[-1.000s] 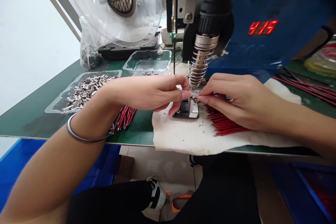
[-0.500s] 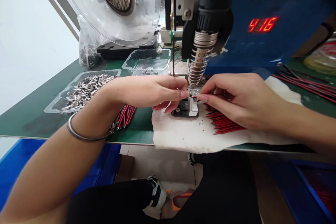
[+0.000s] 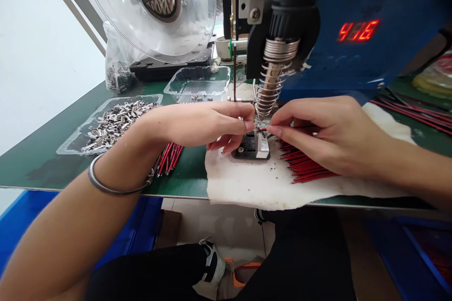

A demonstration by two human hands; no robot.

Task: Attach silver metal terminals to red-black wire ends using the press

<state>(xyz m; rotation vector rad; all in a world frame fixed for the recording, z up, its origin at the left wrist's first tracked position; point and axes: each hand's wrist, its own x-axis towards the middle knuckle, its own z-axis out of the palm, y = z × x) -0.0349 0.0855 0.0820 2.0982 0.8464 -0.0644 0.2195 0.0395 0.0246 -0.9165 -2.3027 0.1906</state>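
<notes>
With directions taken from the metal block (image 3: 262,146), a white cloth (image 3: 243,188) is spread nearest, at six o'clock. A pile of red wires (image 3: 307,167) is laid on it at four; a second bundle (image 3: 170,157) is partly covered by the left wrist at nine. A single red wire (image 3: 262,129) is pinched between thumb and finger of the right hand (image 3: 321,127), at three, and is held over the block's far end, under a spring-wrapped iron (image 3: 271,77) at twelve. The left hand (image 3: 197,124) is brought in from nine, fingertips beside the wire; whether anything is gripped there cannot be told. Farther off, metal terminals (image 3: 116,122) are heaped past nine, and a clear hood (image 3: 151,37) is seen at eleven, a blue housing (image 3: 353,66) at one.
</notes>
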